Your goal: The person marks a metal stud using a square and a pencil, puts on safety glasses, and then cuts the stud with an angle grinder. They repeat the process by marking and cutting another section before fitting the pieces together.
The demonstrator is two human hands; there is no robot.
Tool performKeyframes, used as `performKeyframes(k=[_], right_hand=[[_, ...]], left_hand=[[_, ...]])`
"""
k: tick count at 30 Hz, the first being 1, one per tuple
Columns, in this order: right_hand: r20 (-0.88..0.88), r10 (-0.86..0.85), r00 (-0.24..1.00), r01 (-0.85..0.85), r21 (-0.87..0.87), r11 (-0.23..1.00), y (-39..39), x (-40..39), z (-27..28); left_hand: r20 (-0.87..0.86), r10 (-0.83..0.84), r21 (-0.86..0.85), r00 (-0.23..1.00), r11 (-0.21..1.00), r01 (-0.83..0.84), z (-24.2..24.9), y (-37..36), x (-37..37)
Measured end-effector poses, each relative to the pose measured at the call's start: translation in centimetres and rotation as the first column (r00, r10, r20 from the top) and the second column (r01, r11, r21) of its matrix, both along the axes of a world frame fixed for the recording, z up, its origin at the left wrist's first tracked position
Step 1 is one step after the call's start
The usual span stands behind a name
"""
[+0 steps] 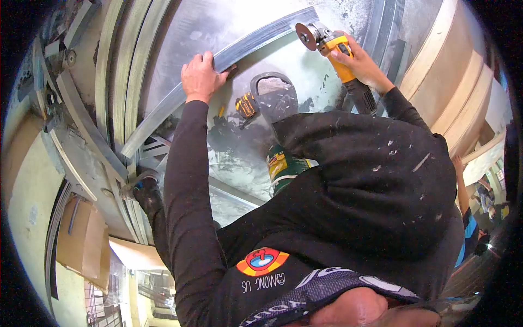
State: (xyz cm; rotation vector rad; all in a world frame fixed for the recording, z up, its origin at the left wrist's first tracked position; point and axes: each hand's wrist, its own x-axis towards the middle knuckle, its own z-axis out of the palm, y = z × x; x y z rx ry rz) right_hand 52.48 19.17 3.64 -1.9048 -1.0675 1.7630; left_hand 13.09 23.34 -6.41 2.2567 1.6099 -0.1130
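My left hand (200, 79) is wrapped over a long grey bar (261, 39), which lies slantwise above the dusty floor. In my right hand (366, 64) is a yellow and black angle grinder (341, 66), the fingers closed round its body. Its thin brown disc (305, 36) stands close to the bar's upper right end. Below the bar, between my hands, rests a dusty dark shoe (280, 97). Beside the shoe is a small yellow and black object (247, 106).
Long grey strips (117, 71) lie to the left, with pale wooden boards (436, 60) on the right. A green and yellow container (279, 166) stands near my leg. At lower left is a cardboard box (81, 240). Another person (469, 229) is at the far right.
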Motion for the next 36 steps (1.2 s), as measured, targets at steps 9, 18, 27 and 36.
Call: performKeyframes(k=[9, 18, 27, 36], right_hand=[[0.108, 0.097, 0.989, -0.095, -0.023, 0.995, 0.6, -0.6, 0.2], [0.095, 0.039, 0.995, -0.037, -0.016, 0.999, 0.3, -0.5, -0.7], [0.01, 0.012, 1.0, -0.012, -0.024, 1.0, 1.1, -0.6, -0.4], [0.025, 0.018, 1.0, -0.017, -0.057, 0.998, 1.1, -0.8, -0.8]], left_hand=[[0.012, -0.005, 0.007, 1.0, 1.0, 0.005, 0.6, 0.3, 0.3], [0.028, 0.022, -0.056, 0.999, 0.998, -0.021, 1.4, 0.8, 0.7], [0.028, -0.029, 0.029, 0.999, 0.999, 0.028, 0.4, 0.4, -0.1], [-0.036, -0.057, -0.002, 0.998, 0.998, 0.057, 0.2, 1.2, -0.1]])
